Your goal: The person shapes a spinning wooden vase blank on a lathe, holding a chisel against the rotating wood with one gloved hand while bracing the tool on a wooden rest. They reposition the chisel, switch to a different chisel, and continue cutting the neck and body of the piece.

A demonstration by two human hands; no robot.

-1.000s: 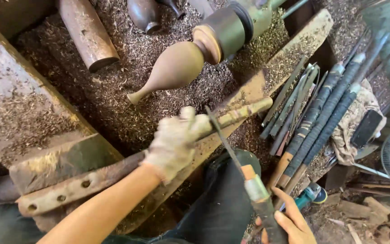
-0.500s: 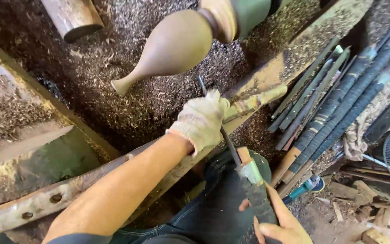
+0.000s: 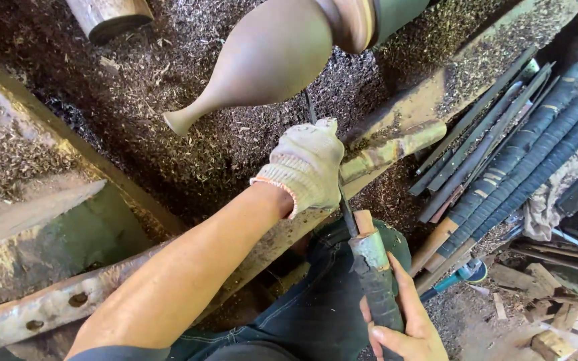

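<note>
The vase (image 3: 269, 60) looks fully shaped; both the gloved left hand (image 3: 306, 167) and bare right hand (image 3: 403, 327) clench the chisel (image 3: 369, 267), finishing.

Gloved left hand (image 3: 306, 167) and chisel (image 3: 342, 200) moved up, close under vase (image 3: 262, 57).

The gloved left hand (image 3: 306, 164) is pressing a long turning tool (image 3: 362, 247) onto the tool rest (image 3: 389, 150), its tip reaching the vase-shaped workpiece (image 3: 262, 57); the bare right hand (image 3: 403, 321) is gripping its handle.

Lathe bed (image 3: 168, 160) thick with wood shavings (image 3: 135, 87); log piece (image 3: 108, 15) lying on top.
</note>
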